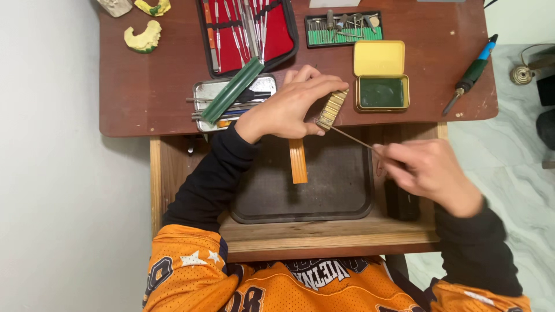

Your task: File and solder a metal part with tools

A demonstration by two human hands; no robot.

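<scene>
My left hand (pixel 292 107) grips a wooden-handled brush (pixel 298 160) near its pale bristle head (pixel 333 108), holding it over the dark tray (pixel 352 202). My right hand (pixel 430 170) pinches a thin metal instrument (pixel 352 137) whose tip reaches the bristles. The right hand is blurred.
On the brown table (pixel 156 86): a red-lined case of metal instruments (pixel 245 32), a metal tin with tools and a green stick (pixel 231 92), an open yellow tin of green wax (pixel 380 78), a bur rack (pixel 343 28), dental casts (pixel 143 37), a green-handled tool (pixel 471 75).
</scene>
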